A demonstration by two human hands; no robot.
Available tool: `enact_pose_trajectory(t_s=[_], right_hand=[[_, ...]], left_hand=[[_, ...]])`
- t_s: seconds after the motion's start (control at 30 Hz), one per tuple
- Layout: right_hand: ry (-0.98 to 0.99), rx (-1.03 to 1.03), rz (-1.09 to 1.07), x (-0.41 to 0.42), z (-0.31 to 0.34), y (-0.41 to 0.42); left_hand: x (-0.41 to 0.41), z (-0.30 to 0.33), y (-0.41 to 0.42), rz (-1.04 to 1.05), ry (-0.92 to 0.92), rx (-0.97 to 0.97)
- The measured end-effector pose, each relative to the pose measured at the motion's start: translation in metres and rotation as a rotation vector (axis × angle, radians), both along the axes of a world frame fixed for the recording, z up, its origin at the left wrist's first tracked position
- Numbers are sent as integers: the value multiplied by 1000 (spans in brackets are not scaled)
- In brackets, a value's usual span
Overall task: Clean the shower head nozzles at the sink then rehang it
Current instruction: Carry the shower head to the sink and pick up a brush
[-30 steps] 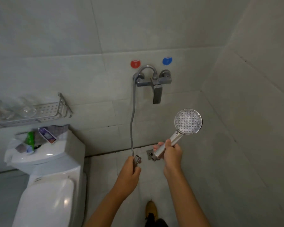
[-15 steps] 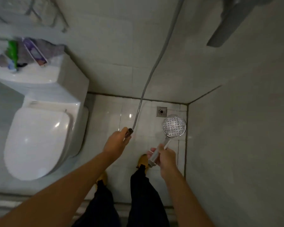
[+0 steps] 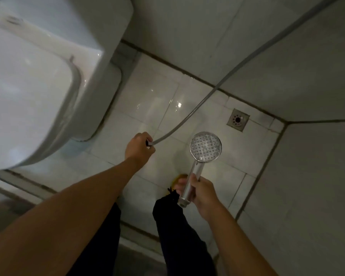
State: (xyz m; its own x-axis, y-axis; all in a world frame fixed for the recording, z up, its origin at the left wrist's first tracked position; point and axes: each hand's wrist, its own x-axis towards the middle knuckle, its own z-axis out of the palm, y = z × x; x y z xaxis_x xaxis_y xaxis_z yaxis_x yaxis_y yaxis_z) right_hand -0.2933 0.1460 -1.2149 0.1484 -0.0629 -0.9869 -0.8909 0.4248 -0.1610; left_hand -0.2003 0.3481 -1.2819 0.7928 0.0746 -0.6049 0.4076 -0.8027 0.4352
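Two separate pieces are in hand: the shower head [image 3: 205,146] and the free end of its hose [image 3: 187,114], and the two are apart. The shower head is held by the right hand [image 3: 201,193], fingers wrapped round the lower part of its chrome handle; its long axis runs up and slightly right from that grip, so the round nozzle face sits at the far end, turned up toward the camera, and the open threaded base pokes out below the hand at the near end. Left of it, the left hand [image 3: 139,148] is closed round the hose's metal end fitting, and the hose runs away from it to the far right along the wall. Beyond the nozzle face lies the floor drain [image 3: 238,119]; the toilet [image 3: 38,92] stands at far left. No sink is in view, so I judge the head must be carried away with the right hand.
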Motion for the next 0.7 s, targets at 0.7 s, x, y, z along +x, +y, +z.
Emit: enact_pose_trajectory(t_s=[0.7], right_hand=[[44,76,260,33,-243,54]], left_hand=[[-30,-286,24,904,415,-354]])
